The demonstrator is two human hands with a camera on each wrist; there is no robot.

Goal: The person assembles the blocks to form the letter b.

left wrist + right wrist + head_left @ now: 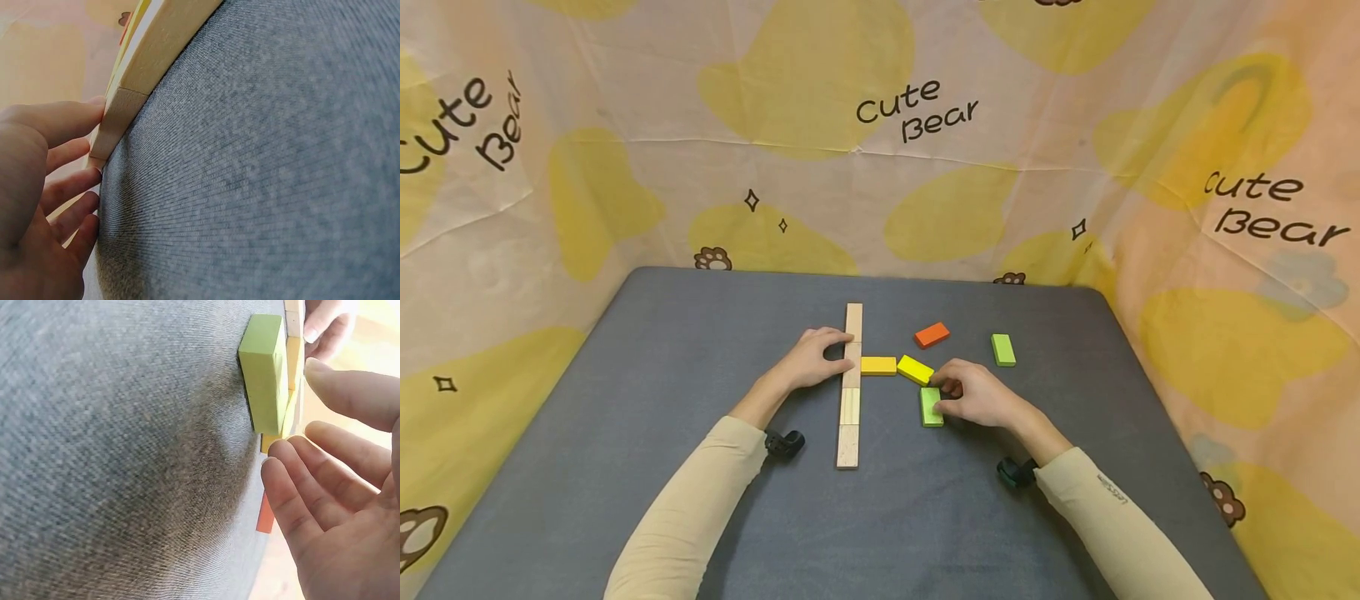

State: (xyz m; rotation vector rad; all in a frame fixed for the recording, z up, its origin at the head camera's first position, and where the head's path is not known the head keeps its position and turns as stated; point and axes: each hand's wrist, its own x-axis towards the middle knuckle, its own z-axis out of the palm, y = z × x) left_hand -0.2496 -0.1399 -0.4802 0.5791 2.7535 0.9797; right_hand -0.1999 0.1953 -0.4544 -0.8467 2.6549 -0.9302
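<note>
A straight row of plain wooden blocks (849, 406) lies on the grey cloth, running away from the person. Along its left side, the left hand (808, 360) touches the row with spread fingertips; its thumb rests at the block edge in the left wrist view. A yellow-orange block (878, 367) extends rightward from the row, and a brighter yellow block (915, 370) sits angled at its end. Just below that is a light green block (929, 417). Over the green block's right side is the right hand (983, 396), thumb and fingers apart, fingertips close to both blocks.
An orange block (932, 335) lies farther back, and a second green block (1003, 350) is to its right. The grey table (647, 400) is enclosed by printed cloth walls (805, 83). Dark wrist cameras hang under both forearms.
</note>
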